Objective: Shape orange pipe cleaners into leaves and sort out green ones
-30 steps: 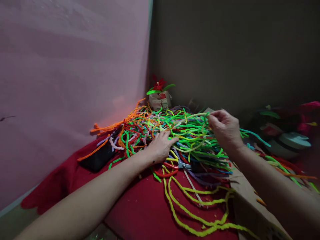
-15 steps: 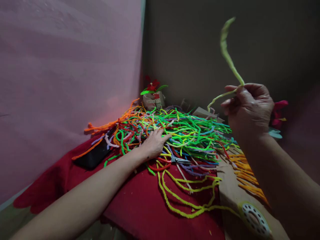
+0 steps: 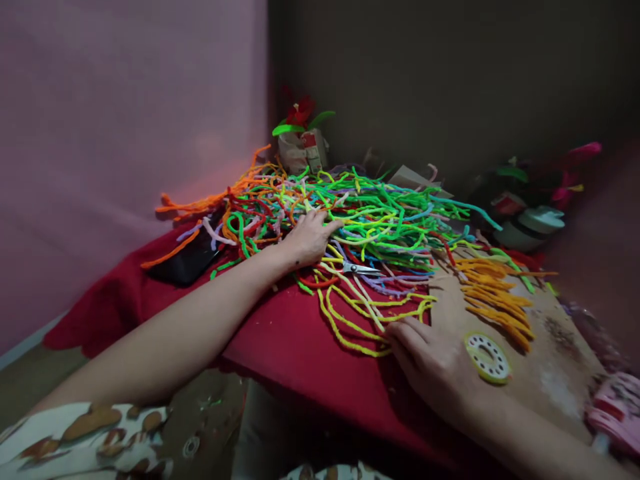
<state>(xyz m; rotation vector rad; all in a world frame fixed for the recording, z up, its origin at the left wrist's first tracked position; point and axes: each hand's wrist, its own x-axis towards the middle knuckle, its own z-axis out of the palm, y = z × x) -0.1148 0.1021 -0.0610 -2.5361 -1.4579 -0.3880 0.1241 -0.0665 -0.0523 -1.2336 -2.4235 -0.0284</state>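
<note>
My left hand [image 3: 309,239] rests low in a tangled pile of fuzzy pipe cleaners [image 3: 395,207], its fingers curled away from view and its thumb pointing right. A pale yellow tip [image 3: 307,205] shows just beyond the fingers; what they hold is mostly hidden. Nearer the table's front edge, my right hand [image 3: 430,353] pinches the end of a pale pipe cleaner [image 3: 370,305], which runs up and left toward my left hand. Small scissors [image 3: 360,269] lie between the hands, blades to the right. Long yellow pipe cleaners [image 3: 350,341] loop beside my right fingertips.
Orange pipe cleaners [image 3: 493,293] lie on a brown board [image 3: 545,373] at right, with a white ring with dark holes [image 3: 487,359]. A black phone-like object [image 3: 183,260] lies at left on the red cloth [image 3: 280,333]. A red flower [image 3: 300,112] stands behind; a pink object [image 3: 617,410] sits right.
My right hand has come down from high at the right, where it held up a pale strand, to the table's front. My left hand stays in the pile. The view has tilted downward.
</note>
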